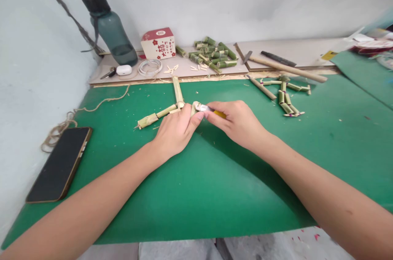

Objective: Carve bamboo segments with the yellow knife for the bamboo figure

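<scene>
We are pinching a short bamboo piece (194, 108) with our left hand (175, 131) at the middle of the green mat (215, 186) — our right hand (238, 123) is gripping a yellow-handled knife (211, 110), blade touching that piece, beside the joined bamboo sticks (167, 108).

I see open mat (196, 194) near me; a phone (59, 166) blocks the left, bamboo pieces (287, 96) crowd the far right.
</scene>
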Tool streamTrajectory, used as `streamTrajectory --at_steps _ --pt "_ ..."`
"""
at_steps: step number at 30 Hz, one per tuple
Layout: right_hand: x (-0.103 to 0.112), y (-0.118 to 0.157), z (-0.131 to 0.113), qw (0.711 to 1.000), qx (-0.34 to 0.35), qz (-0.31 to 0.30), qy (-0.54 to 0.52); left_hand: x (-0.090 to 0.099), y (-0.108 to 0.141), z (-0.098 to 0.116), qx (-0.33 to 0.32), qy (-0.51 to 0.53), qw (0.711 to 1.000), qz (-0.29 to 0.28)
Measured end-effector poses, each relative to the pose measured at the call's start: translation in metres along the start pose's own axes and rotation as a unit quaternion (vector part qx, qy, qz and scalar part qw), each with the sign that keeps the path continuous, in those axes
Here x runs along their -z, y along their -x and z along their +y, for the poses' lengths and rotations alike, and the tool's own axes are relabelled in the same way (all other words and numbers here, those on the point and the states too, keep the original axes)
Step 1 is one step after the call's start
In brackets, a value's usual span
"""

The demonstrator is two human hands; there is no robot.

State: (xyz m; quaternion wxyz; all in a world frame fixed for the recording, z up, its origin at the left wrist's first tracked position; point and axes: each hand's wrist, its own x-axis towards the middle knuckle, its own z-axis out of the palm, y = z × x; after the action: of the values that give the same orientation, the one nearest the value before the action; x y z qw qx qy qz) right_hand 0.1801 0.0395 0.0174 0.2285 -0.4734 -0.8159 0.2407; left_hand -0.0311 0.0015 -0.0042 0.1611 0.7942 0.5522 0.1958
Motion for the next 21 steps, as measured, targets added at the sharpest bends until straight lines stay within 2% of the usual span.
streamTrajectory --at_steps 3,5,9,12,18,21 --pt "0.009 -0.008 0.017 0.993 -0.038 0.109 0.010 -0.001 0.005 0.009 -0.012 0.012 0.999 -0.037" --pt "0.013 -0.010 0.020 0.990 -0.025 0.138 -0.016 -0.002 0.006 0.013 -0.007 0.043 0.998 -0.047" --pt "0.008 -0.003 0.005 0.996 0.010 0.077 -0.047 -0.002 0.006 0.011 0.020 0.120 0.992 -0.012" --pt "0.002 0.003 -0.006 0.996 0.029 0.059 -0.063 -0.002 0.005 0.007 0.033 0.159 0.987 0.001" --pt "-0.004 0.008 -0.014 0.992 0.080 -0.039 -0.091 -0.004 0.003 0.005 0.043 0.230 0.972 0.029" --pt "-0.007 0.009 -0.015 0.991 0.087 -0.055 -0.090 -0.005 0.003 0.005 0.044 0.245 0.968 0.030"
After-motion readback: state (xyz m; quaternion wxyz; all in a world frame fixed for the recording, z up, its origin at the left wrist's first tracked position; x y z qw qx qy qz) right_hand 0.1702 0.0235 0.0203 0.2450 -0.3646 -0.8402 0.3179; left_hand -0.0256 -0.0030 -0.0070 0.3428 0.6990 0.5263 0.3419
